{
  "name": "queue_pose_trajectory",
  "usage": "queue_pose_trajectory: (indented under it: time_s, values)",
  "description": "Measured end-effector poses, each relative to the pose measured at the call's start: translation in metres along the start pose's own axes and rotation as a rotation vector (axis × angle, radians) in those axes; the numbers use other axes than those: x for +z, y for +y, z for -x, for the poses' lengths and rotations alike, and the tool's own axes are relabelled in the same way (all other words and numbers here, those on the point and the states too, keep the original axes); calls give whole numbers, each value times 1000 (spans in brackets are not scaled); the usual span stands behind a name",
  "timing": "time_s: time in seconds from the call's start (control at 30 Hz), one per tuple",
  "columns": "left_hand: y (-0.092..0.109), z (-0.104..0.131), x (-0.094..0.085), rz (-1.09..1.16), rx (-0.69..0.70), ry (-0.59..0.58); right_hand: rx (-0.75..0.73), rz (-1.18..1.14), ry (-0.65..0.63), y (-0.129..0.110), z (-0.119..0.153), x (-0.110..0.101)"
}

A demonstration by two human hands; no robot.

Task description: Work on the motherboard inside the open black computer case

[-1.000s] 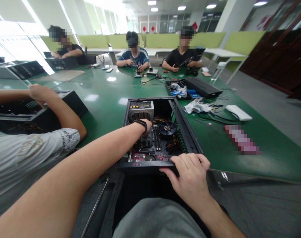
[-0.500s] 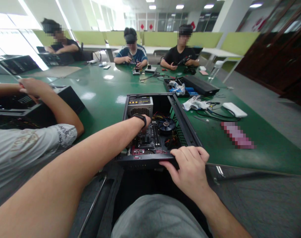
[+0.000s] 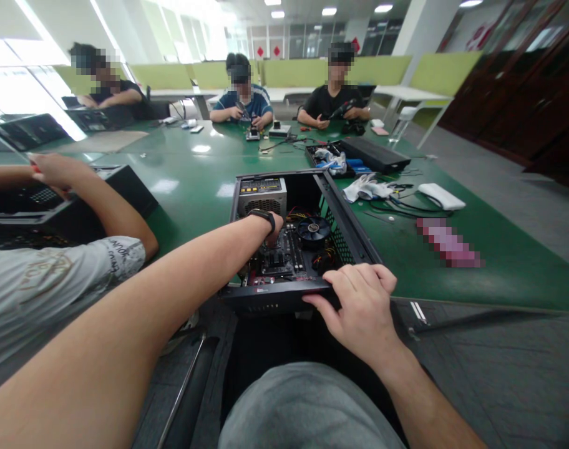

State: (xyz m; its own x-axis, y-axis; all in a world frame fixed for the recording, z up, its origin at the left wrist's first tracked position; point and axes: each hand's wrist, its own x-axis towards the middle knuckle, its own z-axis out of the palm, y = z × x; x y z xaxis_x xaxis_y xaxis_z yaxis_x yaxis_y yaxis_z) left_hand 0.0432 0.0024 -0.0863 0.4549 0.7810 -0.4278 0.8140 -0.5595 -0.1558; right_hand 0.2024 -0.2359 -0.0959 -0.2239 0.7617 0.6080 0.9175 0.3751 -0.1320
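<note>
An open black computer case (image 3: 266,299) lies at the near edge of the green table, its inside facing up. My left hand (image 3: 276,229) reaches into it beside the power supply (image 3: 262,194), over the motherboard (image 3: 282,265); its fingers are hidden behind the wrist and a black band. Right of that hand is a round black fan (image 3: 314,229). My right hand (image 3: 357,302) grips the case's near right corner, thumb on the front face and fingers over the top edge.
A person's arms work at another black case (image 3: 135,187) on the left. White gloves (image 3: 366,188), cables, a white pouch (image 3: 441,196) and a blurred pink item (image 3: 448,243) lie right. Behind them sits a tool case (image 3: 375,154). Three people sit across the green table (image 3: 191,165).
The view has tilted and shifted slightly. The near edge of the case appears a little higher, with more of its front face showing. Both hands keep their places on the case.
</note>
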Motion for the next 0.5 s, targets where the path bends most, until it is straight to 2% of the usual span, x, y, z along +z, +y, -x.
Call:
queue_pose_trajectory:
  time_s: [0.1,0.5]
  values:
    - [2,2,-3,-110,-32,-75,1,-2,1,0,0,1]
    - [6,10,-11,-153,-15,-117,20,-17,-15,-1,-1,-2]
